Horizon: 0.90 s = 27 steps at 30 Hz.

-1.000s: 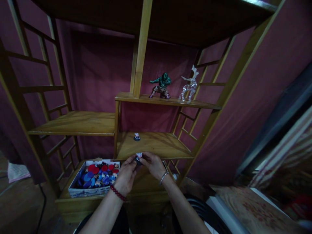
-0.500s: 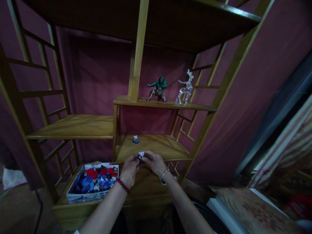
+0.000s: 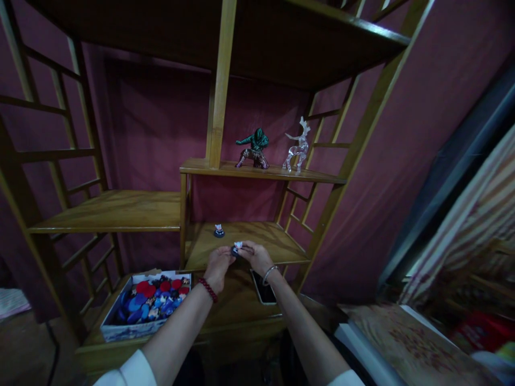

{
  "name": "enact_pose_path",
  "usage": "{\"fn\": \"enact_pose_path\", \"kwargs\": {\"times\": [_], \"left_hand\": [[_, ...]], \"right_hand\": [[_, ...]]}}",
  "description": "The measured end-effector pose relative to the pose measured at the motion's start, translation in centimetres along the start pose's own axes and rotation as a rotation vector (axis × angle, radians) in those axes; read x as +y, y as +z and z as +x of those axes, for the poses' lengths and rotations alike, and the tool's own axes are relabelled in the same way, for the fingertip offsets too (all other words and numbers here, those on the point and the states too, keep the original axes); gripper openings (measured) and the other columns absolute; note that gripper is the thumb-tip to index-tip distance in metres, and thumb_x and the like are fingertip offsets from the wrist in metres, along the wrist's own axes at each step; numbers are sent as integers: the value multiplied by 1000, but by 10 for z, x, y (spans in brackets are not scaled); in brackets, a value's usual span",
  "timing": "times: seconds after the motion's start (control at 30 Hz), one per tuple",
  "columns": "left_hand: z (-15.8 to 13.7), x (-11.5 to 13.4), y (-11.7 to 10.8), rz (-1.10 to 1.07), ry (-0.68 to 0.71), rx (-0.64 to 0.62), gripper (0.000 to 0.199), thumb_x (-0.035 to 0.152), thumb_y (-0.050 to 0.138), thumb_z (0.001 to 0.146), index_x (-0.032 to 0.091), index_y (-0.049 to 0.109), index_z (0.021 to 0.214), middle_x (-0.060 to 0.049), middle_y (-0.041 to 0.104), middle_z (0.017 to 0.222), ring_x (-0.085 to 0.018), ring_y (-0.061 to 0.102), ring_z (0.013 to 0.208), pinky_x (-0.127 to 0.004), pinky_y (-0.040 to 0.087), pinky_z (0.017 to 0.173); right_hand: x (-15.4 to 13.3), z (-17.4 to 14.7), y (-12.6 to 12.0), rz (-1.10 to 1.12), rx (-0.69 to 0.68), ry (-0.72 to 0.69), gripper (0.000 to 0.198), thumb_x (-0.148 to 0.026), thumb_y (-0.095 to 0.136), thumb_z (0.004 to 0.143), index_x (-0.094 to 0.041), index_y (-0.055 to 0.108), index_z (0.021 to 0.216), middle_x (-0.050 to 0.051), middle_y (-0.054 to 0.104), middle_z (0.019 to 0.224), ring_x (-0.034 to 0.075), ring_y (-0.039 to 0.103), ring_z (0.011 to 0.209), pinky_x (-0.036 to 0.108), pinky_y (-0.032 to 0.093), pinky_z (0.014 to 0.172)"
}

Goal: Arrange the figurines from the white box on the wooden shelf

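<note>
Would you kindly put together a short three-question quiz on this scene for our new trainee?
1. Multiple choice: What is held between the left hand and the right hand?
a) a pair of scissors
b) a small white-topped figurine
c) a drinking cup

2. True or false: The clear deer figure stands on the same shelf as the green-topped kneeling figure.

3. Fill in the blank: As the camera sees it, the open box of red and blue pieces lies to the ____ of both hands.

Key: 1: b. 2: true. 3: left.
</note>
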<state>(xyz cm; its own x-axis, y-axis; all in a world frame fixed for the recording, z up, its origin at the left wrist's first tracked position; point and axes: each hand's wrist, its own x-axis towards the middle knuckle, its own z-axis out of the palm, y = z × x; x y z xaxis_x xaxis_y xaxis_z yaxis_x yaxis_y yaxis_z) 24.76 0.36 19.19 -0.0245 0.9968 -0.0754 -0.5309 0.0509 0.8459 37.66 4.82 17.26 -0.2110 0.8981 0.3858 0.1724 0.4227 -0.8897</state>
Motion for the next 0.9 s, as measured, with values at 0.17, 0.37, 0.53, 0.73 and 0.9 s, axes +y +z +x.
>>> {"fn": "enact_pose_path", "kwargs": {"times": [0.17, 0.37, 0.53, 0.73, 0.9], "left_hand": [[13, -10, 9, 83, 20, 67, 22, -6, 48, 58, 13, 60, 60, -1, 60, 60, -9, 52, 59, -25, 41, 71], [33, -24, 9, 199, 103, 70, 26, -5, 50, 56, 16, 64, 64, -2, 62, 65, -13, 55, 67, -27, 39, 78], [40, -26, 8, 438, 263, 52, 30, -4, 52, 56, 19, 67, 67, -6, 65, 75, -20, 56, 84, -32, 34, 88], [39, -22, 13, 538, 338, -45, 37, -6, 49, 53, 21, 67, 68, -8, 65, 77, -25, 54, 91, -37, 28, 94], [48, -27, 15, 341, 391, -127, 36, -8, 48, 53, 22, 65, 60, -7, 65, 79, -22, 49, 103, -32, 18, 102]], "right_hand": [[14, 11, -12, -47, 24, 10, 18, -26, 61, 64, -20, 61, 81, 2, 68, 86, 17, 62, 84, 33, 47, 82], [15, 22, -19, -75, 66, 38, 18, -25, 62, 63, -20, 62, 80, 1, 68, 84, 16, 63, 82, 34, 48, 83], [21, 30, -23, -60, 74, 54, 20, -26, 63, 62, -20, 62, 80, 1, 68, 84, 17, 63, 82, 34, 48, 82], [36, 40, -30, -90, 84, 47, 20, -25, 60, 63, -20, 62, 83, 1, 68, 84, 16, 62, 83, 32, 48, 81], [43, 48, -33, -144, 99, 35, 18, -24, 59, 65, -20, 63, 83, 1, 67, 84, 17, 62, 82, 33, 47, 80]]}}
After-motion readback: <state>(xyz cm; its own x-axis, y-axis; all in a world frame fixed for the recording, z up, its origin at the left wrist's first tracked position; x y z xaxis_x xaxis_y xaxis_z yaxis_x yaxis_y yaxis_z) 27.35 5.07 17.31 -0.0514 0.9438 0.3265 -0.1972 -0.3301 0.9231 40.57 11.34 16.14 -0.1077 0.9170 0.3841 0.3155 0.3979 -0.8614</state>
